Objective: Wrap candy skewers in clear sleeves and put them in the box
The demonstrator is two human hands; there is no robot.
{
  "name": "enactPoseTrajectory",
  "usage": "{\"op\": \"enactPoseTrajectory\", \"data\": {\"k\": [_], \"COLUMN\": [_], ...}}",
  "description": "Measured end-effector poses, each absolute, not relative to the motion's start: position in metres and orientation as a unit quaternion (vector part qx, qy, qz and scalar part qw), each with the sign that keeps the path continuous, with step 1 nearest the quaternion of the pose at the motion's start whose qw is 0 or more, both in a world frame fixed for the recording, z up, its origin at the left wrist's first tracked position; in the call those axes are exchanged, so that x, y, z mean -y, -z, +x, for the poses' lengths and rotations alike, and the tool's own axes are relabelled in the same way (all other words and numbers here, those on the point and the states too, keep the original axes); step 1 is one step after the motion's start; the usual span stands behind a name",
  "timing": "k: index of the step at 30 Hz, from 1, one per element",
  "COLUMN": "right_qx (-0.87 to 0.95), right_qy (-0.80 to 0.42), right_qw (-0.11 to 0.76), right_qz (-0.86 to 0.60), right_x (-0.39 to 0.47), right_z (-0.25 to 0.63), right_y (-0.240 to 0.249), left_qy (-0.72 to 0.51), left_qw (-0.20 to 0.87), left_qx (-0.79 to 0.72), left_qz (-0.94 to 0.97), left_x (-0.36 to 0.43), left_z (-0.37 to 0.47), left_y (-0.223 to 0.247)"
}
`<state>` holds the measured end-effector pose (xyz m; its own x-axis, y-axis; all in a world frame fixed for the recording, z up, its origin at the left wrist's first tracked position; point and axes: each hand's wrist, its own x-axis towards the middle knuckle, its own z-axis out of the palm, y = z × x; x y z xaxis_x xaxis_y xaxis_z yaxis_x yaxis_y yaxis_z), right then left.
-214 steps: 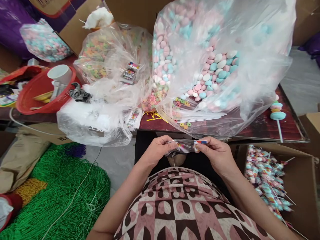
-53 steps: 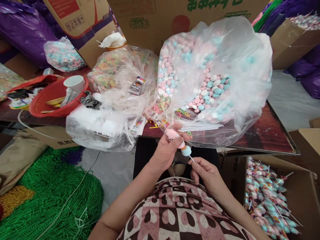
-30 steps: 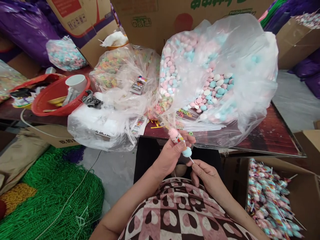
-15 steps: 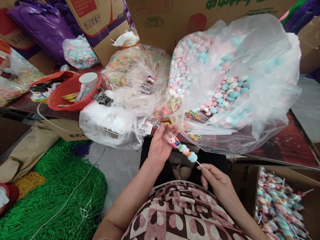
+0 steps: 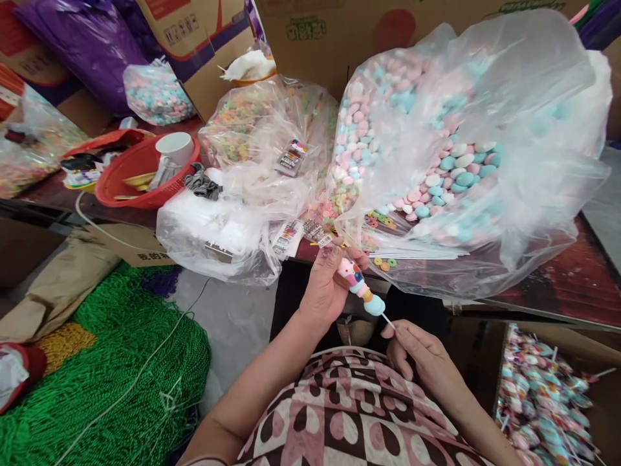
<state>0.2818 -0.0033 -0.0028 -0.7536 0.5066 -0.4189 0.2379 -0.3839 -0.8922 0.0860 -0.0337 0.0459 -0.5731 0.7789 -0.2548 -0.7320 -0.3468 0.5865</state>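
A candy skewer [image 5: 374,305] of blue, pink and orange sweets on a white stick slants between my hands, above my lap. My right hand [image 5: 418,349] pinches the lower end of the stick. My left hand [image 5: 326,279] is closed around a small clear printed bag [image 5: 347,268], and the upper sweets of the skewer sit inside it. The lowest blue sweets show below the bag's edge. Just beyond my left fingers, a printed packet with a barcode [image 5: 317,234] lies at the table edge.
A big clear sack of pastel candies [image 5: 460,171] stands on the table [image 5: 548,285], with ring candies [image 5: 383,263] in front. Further left are a bag of ring candies [image 5: 237,123] and a red basket [image 5: 123,188]. Wrapped skewers [image 5: 543,395] fill a box at right; green strings [image 5: 140,362] lie left.
The skewer has gone further up into the bag, so more of its sweets are covered. My left hand has shifted slightly right and down along it.
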Motion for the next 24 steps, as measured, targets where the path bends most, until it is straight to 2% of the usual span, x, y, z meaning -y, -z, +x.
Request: {"op": "enactPoseTrajectory", "data": {"k": [5,13,19,24], "right_qx": [0.556,0.429,0.513,0.547], "right_qy": [-0.734,-0.828,-0.744,-0.712], "right_qw": [0.106,0.109,0.142,0.154], "right_qz": [-0.375,-0.344,-0.403,-0.412], "right_x": [0.003,0.006,0.002,0.002], "right_z": [0.276,0.265,0.266,0.266], "right_y": [0.002,0.001,-0.003,0.0], "left_qy": [-0.803,-0.783,-0.796,-0.748], "left_qw": [0.473,0.509,0.489,0.557], "left_qx": [-0.358,-0.35,-0.353,-0.353], "left_qz": [0.06,0.071,0.048,0.072], "left_x": [0.034,0.038,0.033,0.037], "left_z": [0.098,0.111,0.108,0.123], "left_y": [-0.042,-0.035,-0.034,-0.03]}}
